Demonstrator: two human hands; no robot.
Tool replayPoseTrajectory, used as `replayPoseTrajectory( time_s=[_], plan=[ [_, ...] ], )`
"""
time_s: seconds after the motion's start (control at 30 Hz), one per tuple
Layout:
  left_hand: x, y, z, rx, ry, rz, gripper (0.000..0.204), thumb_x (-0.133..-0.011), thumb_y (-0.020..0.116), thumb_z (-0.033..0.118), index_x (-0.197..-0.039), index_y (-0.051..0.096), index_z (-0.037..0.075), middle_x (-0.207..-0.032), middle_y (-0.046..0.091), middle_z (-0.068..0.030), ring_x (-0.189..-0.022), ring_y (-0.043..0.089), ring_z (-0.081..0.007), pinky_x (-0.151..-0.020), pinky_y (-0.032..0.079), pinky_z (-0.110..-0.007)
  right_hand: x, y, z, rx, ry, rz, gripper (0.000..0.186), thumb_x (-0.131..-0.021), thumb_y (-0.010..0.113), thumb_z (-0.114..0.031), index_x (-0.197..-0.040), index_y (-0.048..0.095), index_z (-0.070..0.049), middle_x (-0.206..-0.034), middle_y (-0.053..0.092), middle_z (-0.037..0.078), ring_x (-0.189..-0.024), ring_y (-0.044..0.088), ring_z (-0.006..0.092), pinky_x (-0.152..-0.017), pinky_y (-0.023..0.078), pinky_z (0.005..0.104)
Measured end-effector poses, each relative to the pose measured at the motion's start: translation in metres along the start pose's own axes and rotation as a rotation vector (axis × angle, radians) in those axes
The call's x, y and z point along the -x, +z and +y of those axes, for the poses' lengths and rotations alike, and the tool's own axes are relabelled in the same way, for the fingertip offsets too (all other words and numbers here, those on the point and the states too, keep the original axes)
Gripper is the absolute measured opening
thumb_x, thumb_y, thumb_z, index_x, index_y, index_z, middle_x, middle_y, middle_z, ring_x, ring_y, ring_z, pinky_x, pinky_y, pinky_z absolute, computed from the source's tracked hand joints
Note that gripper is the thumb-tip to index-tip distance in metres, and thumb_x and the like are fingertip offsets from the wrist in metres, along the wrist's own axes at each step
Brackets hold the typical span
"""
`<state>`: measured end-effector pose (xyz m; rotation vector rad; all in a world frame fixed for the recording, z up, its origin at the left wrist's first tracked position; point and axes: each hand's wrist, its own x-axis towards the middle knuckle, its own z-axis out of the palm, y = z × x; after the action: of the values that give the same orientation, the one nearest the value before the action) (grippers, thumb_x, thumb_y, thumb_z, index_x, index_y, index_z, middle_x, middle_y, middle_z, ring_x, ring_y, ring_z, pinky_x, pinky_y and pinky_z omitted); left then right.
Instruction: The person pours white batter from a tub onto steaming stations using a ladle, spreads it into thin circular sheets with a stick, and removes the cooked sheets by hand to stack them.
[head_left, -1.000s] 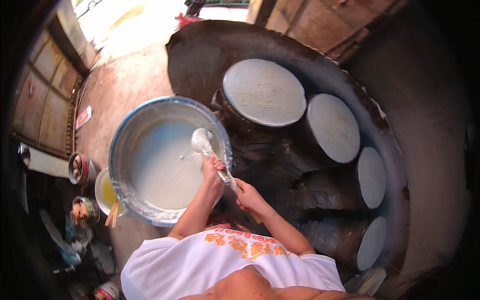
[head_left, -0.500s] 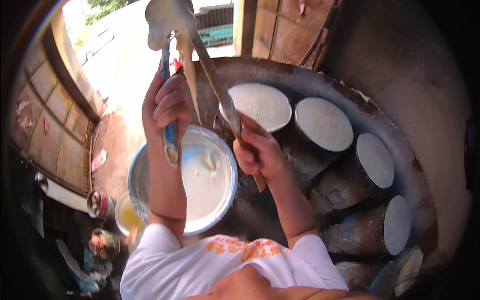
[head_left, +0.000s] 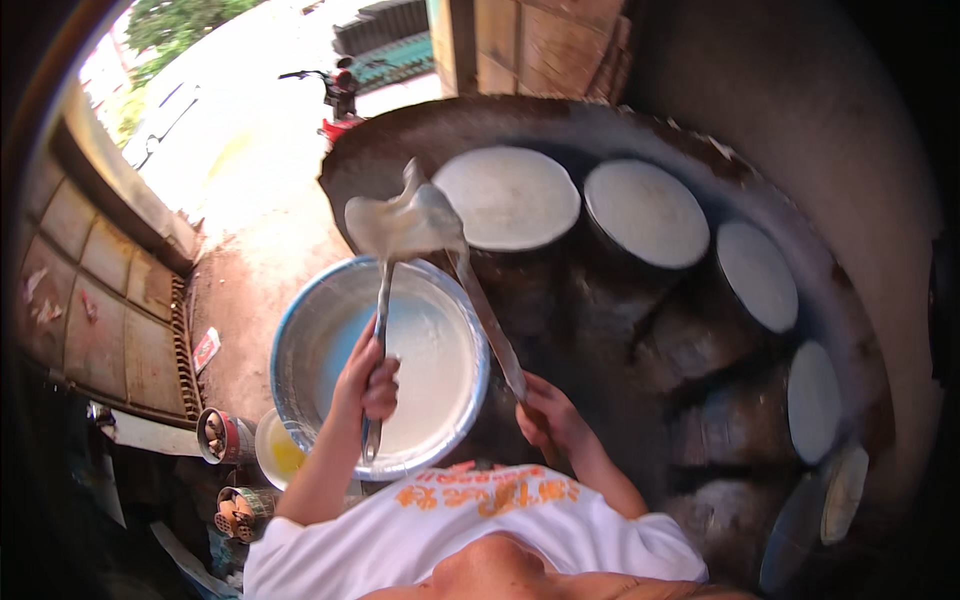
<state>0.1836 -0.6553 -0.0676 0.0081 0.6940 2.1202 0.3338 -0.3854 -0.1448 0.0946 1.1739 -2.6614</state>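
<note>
My left hand (head_left: 374, 388) is closed around the handle of a metal ladle (head_left: 384, 305). In my right hand (head_left: 553, 420) is a long, flat spatula (head_left: 492, 330), slanting up and left. A thick, pale, sticky mass of batter (head_left: 405, 226) covers the ladle's head and the spatula's far end, which meet in front of me. The ladle's head itself is hidden under it. Below and nearer me stands a large blue-rimmed basin (head_left: 279, 345) of white batter (head_left: 432, 365). To the right, several round pans topped with flat white rounds (head_left: 507, 200) curve along a large circular stove (head_left: 868, 360).
Left of the basin are a tub with yellow liquid (head_left: 283, 452) and two tins, one upper (head_left: 216, 436) and one lower (head_left: 240, 515), holding brownish pieces. A panelled folding door (head_left: 110, 290) stands at far left. A motorbike (head_left: 341, 88) is outside, beyond the stove.
Both hands have come down and nearer my body, the right one also shifting right. The batter-covered tool ends dropped from the top of the view to above the basin's far rim.
</note>
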Motion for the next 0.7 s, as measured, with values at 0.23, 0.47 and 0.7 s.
replayPoseTrajectory(
  time_s=[0.23,0.47,0.7],
  plan=[
    [-0.114,0.06,-0.048,0.689,-0.627,-0.113,0.028,-0.1,0.039,0.021,-0.126,0.05,0.02,-0.064,0.033,0.0026,-0.041,0.032,-0.0045,-0.036,0.032,-0.018,0.073,-0.024,0.038,-0.173,-0.118,0.376,0.035,-0.098,0.044,-0.022,-0.133,0.046,-0.016,-0.056,0.05,0.006,-0.038,0.041,0.0095,-0.035,0.033,0.0223],
    [-0.12,0.245,-0.222,0.276,-0.928,-0.737,0.042,-0.102,0.036,0.02,-0.141,0.032,0.033,-0.067,0.031,0.0011,-0.042,0.028,-0.0046,-0.032,0.025,-0.016,0.293,0.015,-0.07,0.457,-0.871,1.056,0.045,-0.098,0.045,-0.017,-0.141,0.036,-0.008,-0.076,0.061,0.008,-0.049,0.048,0.008,-0.047,0.039,0.021],
    [-0.041,0.44,-0.525,0.798,-1.991,-0.394,0.032,-0.097,0.042,0.019,-0.067,0.036,0.008,-0.053,0.039,-0.0012,-0.038,0.04,-0.0105,-0.037,0.036,-0.023,0.42,-0.109,0.104,0.751,-1.098,2.199,0.048,-0.079,0.064,0.004,-0.126,0.055,-0.002,-0.095,0.064,0.005,-0.09,0.055,0.0092,-0.077,0.047,0.0252]
  ],
)
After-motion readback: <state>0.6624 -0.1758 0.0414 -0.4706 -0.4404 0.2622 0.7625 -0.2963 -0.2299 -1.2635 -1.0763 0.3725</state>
